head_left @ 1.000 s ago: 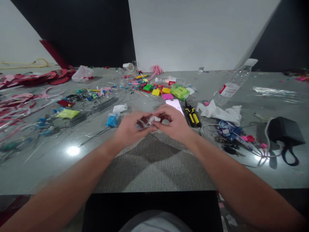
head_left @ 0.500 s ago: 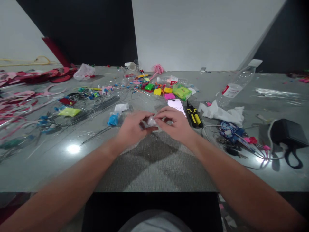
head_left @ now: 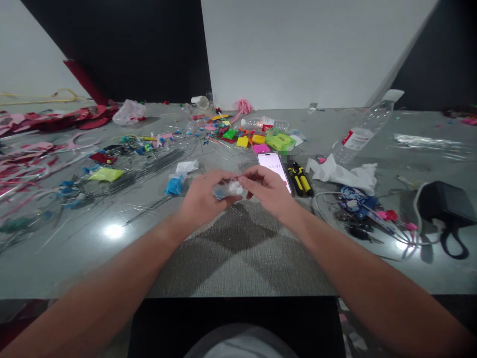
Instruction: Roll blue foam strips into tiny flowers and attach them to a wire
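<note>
Between my two hands is a small white lump in clear, crinkled plastic [head_left: 234, 188], like a little packet of soft white clay. My left hand [head_left: 203, 196] curls round its left side, thumb below and fingers above. From the right, my right hand [head_left: 271, 190] pinches at the packet's edge with thumb and forefinger. A blue lump in clear wrap [head_left: 174, 185] and a white packet [head_left: 187, 166] lie just left of my left hand. Beyond my right hand lies a lit phone [head_left: 271, 161], with yellow-and-black pliers [head_left: 300, 180] beside it.
Small coloured packets [head_left: 259, 139] and a green pack [head_left: 280, 141] lie at the back. A clear bottle [head_left: 367, 129] leans at right, near crumpled tissue [head_left: 345, 174], cables and a black box [head_left: 445, 204]. Thin wires [head_left: 141, 171] and red-pink pieces [head_left: 44, 122] spread over the left side.
More of the clear plastic now shows between my hands, stretching toward the left palm. My right fingers have shifted slightly on the packet; the things on the table stay put.
</note>
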`<state>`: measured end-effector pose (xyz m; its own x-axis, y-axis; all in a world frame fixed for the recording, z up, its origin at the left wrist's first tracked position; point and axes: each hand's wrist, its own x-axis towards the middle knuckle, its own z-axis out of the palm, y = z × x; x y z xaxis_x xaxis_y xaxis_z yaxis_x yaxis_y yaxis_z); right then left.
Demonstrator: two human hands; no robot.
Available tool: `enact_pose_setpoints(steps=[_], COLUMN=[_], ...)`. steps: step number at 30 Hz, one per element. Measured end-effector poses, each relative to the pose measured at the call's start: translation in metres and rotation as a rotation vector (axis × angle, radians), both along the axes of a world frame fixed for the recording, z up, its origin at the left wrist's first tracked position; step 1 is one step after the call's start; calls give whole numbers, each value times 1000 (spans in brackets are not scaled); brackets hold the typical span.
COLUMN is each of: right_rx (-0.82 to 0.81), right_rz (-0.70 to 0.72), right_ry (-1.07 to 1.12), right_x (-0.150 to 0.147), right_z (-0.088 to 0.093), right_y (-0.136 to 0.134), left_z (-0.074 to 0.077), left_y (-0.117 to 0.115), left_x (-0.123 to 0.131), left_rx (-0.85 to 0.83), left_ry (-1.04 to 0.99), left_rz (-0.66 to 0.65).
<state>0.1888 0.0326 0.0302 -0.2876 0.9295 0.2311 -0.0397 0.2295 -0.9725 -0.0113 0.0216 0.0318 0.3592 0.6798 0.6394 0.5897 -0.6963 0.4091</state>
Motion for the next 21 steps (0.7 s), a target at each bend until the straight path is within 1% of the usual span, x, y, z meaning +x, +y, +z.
enact_pose_setpoints(steps=[2, 4, 5, 7, 10, 12, 14, 17, 19, 21], right_rx=[-51, -67, -50, 33, 152, 152, 118, 104, 123, 143], right_rz=[60, 119, 128, 89, -17, -41, -23, 44, 76, 62], right_ry=[16, 31, 20, -46, -140, -107, -28, 41, 27, -17], right_x=[-2, -3, -4, -4, -4, -4, -4, -5, -5, -6], right_z=[-2, -3, -3, -3, -1, 1, 3, 4, 4, 2], right_y=[-1, -2, -4, -7, -11, -13, -13, -13, -13, -13], left_z=[3, 5, 5, 5, 3, 3, 2, 2, 1, 1], left_y=[-2, -4, -5, -5, -3, -1, 1, 3, 4, 4], left_x=[0, 0, 0, 0, 1, -1, -3, -7, -8, -8], left_rx=[30, 62, 77, 99, 108, 101, 91, 83, 81, 78], left_ry=[4, 5, 8, 18, 32, 39, 56, 98, 126, 155], left_rz=[-41, -80, -97, -117, -84, -27, 11, 9, 5, 9])
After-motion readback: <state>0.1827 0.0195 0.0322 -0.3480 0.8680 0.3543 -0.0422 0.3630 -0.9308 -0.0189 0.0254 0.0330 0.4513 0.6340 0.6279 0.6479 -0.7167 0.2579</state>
